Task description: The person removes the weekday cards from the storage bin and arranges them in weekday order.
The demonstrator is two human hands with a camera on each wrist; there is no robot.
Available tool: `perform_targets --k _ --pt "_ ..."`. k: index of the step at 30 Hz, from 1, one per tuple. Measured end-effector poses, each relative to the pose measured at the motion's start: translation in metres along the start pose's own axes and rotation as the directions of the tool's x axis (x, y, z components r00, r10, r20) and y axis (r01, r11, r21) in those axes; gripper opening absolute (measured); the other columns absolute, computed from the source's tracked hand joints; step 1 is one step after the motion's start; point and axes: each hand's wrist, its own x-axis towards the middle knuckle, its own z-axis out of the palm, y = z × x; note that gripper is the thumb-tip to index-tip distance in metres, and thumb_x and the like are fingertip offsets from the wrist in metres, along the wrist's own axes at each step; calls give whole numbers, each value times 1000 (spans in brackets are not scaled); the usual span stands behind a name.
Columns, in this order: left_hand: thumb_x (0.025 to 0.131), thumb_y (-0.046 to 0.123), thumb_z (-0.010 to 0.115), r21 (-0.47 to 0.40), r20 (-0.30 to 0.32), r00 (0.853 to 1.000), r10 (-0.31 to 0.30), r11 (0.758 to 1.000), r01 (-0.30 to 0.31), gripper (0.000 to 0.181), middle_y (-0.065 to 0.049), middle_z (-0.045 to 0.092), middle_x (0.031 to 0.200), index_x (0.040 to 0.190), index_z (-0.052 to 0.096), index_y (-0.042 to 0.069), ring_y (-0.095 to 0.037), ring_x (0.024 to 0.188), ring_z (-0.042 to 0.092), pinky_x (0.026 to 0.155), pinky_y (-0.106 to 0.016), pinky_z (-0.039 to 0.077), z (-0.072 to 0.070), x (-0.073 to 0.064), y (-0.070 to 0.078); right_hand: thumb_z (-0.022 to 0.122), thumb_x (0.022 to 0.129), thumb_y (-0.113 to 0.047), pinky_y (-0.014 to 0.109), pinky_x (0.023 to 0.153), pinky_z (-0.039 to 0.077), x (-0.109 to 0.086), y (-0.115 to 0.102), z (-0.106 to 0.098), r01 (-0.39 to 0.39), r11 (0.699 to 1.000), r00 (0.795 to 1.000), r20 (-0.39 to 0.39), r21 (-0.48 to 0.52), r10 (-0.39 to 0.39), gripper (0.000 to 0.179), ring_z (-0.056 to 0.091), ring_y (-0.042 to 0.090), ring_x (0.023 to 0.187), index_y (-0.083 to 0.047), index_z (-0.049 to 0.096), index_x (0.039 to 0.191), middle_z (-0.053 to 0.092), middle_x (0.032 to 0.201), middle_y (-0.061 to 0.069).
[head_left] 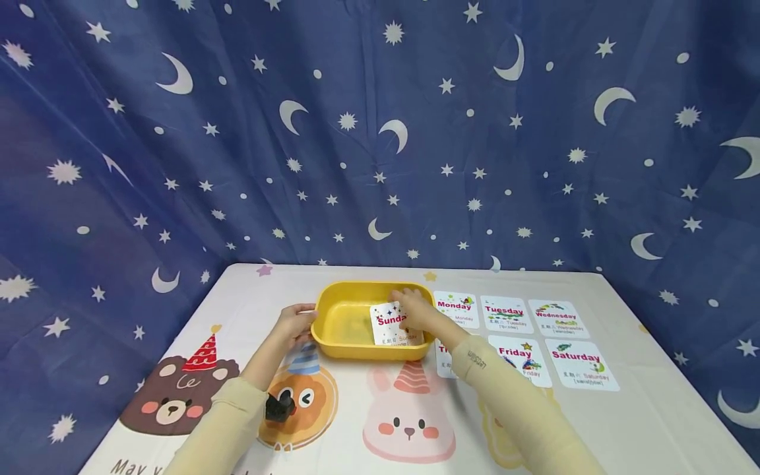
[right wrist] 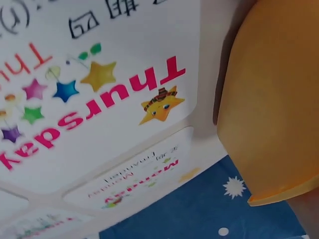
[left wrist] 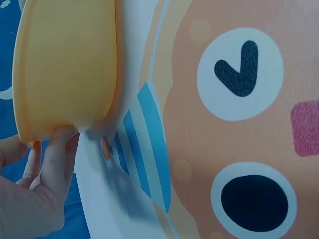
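A yellow plastic basin point(head_left: 347, 316) stands at the middle of the table. My left hand point(head_left: 295, 322) grips its left end by the rim; in the left wrist view, fingers point(left wrist: 54, 162) press against the basin's outer wall. Over the basin's right side, my right hand point(head_left: 415, 311) holds a white card marked Sunday point(head_left: 388, 323) by its right part, the card tilted inside the basin. Its fingers partly cover the last letter. In the right wrist view the basin's wall point(right wrist: 274, 99) hides most of that hand.
Right of the basin lie two rows of weekday cards: Monday point(head_left: 456, 310), Tuesday point(head_left: 506, 315), Wednesday point(head_left: 559, 319), Thursday point(right wrist: 99, 94), Friday point(head_left: 520, 359) and Saturday point(head_left: 582, 364). My right forearm passes over Thursday. A starry blue curtain point(head_left: 356, 218) hangs behind the printed tablecloth point(head_left: 350, 422).
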Motion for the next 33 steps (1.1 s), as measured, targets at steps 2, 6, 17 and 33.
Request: perform_targets --k 2,6,17,33 --pt "97 8 48 -1 -2 1000 -5 1000 5 39 -25 56 122 135 44 -3 -11 74 64 61 -24 57 -1 -1 -1 74 74 5 43 95 48 -1 1 1 -5 996 999 -40 95 9 45 53 30 104 -6 58 115 60 116 16" --pt "97 9 48 9 -4 1000 -27 1000 27 39 -25 55 124 135 44 -2 -14 79 65 64 -25 58 -1 -4 -4 72 76 7 40 93 51 -5 3 1 1 970 996 -89 241 22 40 59 26 98 -2 60 113 64 112 15" --pt "97 9 48 14 16 1000 -8 1000 8 41 -27 53 126 136 42 -3 -14 79 66 63 -24 58 -1 -4 1 48 84 14 27 77 48 -19 -8 -27 106 901 991 -114 421 -63 40 55 24 91 3 53 121 58 122 21" --pt "95 11 54 -7 7 1000 -16 1000 16 38 -22 59 115 131 48 0 -16 80 65 69 -30 59 -4 9 -3 48 82 13 36 89 50 -34 -8 -55 92 897 990 -135 433 -37 46 55 31 105 0 53 126 59 122 20"
